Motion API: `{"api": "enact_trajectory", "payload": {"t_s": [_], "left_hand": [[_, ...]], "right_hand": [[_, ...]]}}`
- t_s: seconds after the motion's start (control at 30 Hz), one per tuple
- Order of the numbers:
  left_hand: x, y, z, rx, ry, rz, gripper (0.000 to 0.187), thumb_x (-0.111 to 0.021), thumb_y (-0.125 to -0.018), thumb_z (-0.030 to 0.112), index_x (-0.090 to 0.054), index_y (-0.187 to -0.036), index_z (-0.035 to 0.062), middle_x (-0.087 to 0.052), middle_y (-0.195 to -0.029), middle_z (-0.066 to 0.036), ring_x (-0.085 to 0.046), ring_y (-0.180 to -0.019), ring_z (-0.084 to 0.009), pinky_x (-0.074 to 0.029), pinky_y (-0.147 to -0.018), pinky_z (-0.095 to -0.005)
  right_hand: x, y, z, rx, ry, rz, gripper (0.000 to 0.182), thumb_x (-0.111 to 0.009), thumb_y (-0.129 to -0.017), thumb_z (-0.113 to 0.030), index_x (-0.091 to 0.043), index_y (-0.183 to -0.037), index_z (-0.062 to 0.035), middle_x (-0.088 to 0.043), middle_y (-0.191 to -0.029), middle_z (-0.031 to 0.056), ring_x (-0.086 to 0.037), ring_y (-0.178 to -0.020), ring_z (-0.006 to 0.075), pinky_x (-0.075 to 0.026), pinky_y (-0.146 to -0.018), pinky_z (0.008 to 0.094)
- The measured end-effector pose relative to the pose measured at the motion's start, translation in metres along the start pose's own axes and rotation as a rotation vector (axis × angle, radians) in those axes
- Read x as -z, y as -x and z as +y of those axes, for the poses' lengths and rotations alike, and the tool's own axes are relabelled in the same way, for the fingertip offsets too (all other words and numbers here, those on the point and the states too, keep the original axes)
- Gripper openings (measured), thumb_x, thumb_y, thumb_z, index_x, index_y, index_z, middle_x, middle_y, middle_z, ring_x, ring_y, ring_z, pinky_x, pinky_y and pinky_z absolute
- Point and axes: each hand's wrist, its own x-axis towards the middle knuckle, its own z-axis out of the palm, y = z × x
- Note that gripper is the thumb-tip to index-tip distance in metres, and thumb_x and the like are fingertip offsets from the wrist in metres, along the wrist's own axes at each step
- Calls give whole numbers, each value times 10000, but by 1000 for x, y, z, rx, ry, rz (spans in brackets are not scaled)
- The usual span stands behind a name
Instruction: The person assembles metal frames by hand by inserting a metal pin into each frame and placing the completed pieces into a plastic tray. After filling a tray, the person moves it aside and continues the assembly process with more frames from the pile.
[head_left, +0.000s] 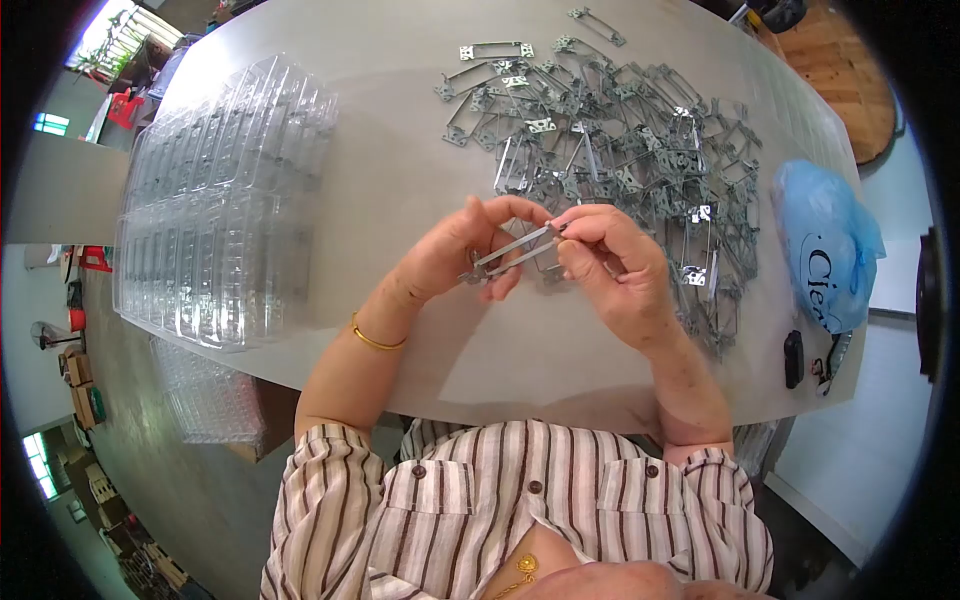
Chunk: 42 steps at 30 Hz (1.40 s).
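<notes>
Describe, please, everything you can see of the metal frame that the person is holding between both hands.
The metal frame is a thin, elongated strip piece of shiny grey metal, apparently two parallel bars joined at small end plates. It is held above the pale table, slanting up toward the right. The left hand pinches its lower end; the right hand pinches its upper end. A heap of similar frames lies just beyond it.

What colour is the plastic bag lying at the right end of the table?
Light blue, with dark lettering; the plastic bag shows best in the head view, beside the pile of metal brackets.
</notes>
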Motion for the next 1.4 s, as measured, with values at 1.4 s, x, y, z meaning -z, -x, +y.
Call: {"api": "enact_trajectory", "payload": {"t_s": [1.4], "left_hand": [[-1, 3, -6, 15, -17, 55, 619, -531, -1005, 544, -590, -1189, -43, -597, -801, -82, -546, -647, -163, -427, -562, -288]], "right_hand": [[-5, 4, -25, -490, -399, -56, 126, -591, -1031, -175, -597, -1013, -51, -588, -698, -9, -528, -566, 39, -429, -495, 207]]}}
